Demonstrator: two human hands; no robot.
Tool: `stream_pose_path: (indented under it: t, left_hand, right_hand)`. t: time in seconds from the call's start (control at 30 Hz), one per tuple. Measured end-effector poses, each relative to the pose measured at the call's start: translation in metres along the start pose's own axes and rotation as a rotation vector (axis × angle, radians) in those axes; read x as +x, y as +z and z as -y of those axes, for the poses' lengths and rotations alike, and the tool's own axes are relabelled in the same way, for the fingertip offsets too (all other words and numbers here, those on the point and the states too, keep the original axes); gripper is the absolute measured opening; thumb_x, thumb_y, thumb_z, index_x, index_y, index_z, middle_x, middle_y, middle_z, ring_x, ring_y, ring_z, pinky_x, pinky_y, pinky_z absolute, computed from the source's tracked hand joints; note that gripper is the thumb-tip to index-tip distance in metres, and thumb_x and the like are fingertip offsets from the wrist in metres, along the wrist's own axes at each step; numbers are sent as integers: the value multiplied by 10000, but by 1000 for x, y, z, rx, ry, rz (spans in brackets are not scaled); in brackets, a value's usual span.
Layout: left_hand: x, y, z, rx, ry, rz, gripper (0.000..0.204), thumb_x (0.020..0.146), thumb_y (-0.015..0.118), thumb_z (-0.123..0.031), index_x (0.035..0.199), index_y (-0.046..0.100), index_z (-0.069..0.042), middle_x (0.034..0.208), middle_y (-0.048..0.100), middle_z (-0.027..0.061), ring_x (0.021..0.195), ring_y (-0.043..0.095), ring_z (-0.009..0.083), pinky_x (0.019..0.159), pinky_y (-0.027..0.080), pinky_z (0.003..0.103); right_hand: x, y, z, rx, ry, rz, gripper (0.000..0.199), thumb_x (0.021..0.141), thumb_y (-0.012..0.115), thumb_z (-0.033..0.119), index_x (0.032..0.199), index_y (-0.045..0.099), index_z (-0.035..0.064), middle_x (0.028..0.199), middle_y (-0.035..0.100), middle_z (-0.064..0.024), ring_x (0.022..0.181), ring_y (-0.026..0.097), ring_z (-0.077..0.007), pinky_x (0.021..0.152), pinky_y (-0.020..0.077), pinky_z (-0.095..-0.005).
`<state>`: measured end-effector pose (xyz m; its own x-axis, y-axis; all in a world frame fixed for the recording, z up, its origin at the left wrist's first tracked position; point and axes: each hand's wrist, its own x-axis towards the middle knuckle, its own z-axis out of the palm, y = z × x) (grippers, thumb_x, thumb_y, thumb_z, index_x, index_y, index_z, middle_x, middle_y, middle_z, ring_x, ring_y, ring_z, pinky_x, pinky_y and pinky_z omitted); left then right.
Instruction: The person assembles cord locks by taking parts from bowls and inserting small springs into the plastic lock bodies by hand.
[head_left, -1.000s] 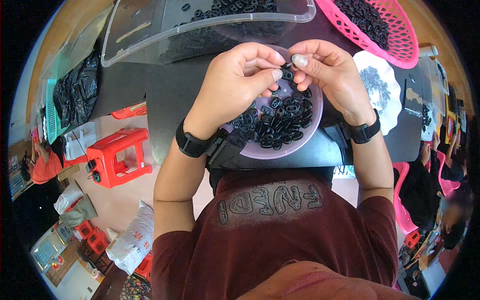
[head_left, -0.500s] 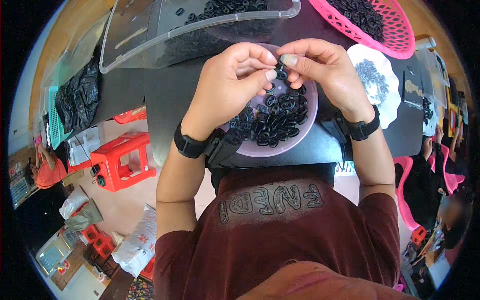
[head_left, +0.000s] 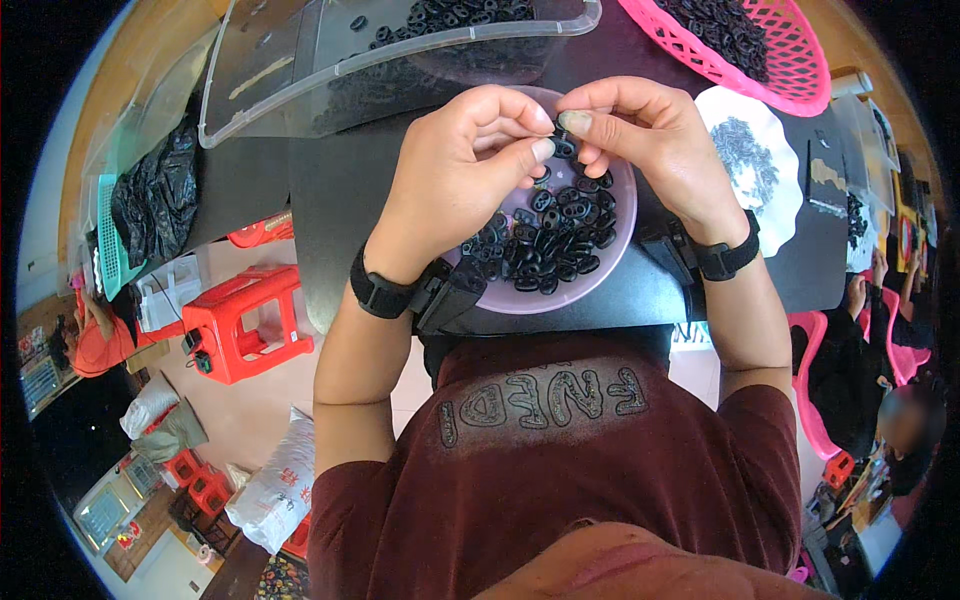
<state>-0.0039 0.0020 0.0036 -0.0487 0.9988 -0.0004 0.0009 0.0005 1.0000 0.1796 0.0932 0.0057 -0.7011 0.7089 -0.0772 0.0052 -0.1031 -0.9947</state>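
Observation:
Over a round pinkish-purple bowl (head_left: 622, 235), my two hands meet fingertip to fingertip. Between them is a small black two-holed piece (head_left: 565, 150), shaped like a cord lock. My right hand (head_left: 655, 130) pinches its upper end between thumb and forefinger. My left hand (head_left: 455, 170) is closed in a pinch at the left side of that piece; whether its fingertips hold a separate tiny part is too small to tell. Several similar black oval pieces (head_left: 545, 245) lie loose in the bowl below, some of them hidden behind my left hand.
A clear plastic bin (head_left: 330, 85) with black pieces stands at the far left of the dark table (head_left: 340, 210). A pink basket (head_left: 815, 70) of black parts sits far right, above a white scalloped plate (head_left: 785, 170) of tiny dark bits. A red stool (head_left: 240, 310) stands left.
My hands stay almost in place over the bowl. The black piece between my fingertips has tilted slightly.

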Motion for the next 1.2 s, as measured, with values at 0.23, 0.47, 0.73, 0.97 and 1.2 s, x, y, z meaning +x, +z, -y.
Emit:
stream_pose_path:
  t: [0.23, 0.47, 0.73, 0.97, 1.2]
  left_hand:
    - [0, 2, 4, 0, 25, -38, 139, 841, 624, 45, 972, 591, 12, 854, 666, 49, 745, 637, 97, 663, 524, 226]
    - [0, 3, 6, -11, 66, -62, 105, 839, 613, 57, 928, 580, 12, 838, 663, 49, 725, 636, 94, 659, 519, 221]
    - [1, 3, 3, -34, 101, -145, 97, 842, 612, 58, 908, 563, 6, 819, 647, 51, 702, 621, 91, 638, 506, 218]
    - [1, 3, 2, -95, 85, -144, 124, 838, 628, 53, 872, 531, -17, 791, 627, 38, 665, 591, 78, 599, 481, 210]
    - [1, 4, 2, -99, 81, -143, 177, 824, 632, 67, 818, 490, -38, 779, 635, 42, 659, 586, 68, 592, 485, 211]
  right_hand:
    - [-1, 4, -2, -28, -25, 14, 182, 889, 664, 119, 1035, 681, 11, 812, 670, -14, 654, 588, -44, 611, 503, -180]
    - [-1, 4, -2, -29, -12, 23, 189, 888, 665, 113, 1042, 677, 5, 822, 671, -19, 667, 593, -49, 620, 509, -186]
    - [-4, 13, -10, -141, -183, -81, 270, 819, 723, 72, 1079, 674, 19, 843, 664, -30, 688, 606, -78, 639, 518, -213]
    - [-8, 21, -1, -548, -389, -172, 290, 758, 748, 56, 1042, 689, 54, 800, 639, -73, 660, 621, -120, 610, 519, -247]
    - [-7, 19, -3, -711, -563, -171, 227, 749, 737, 59, 970, 689, 46, 772, 633, -104, 658, 626, -214, 603, 509, -296]
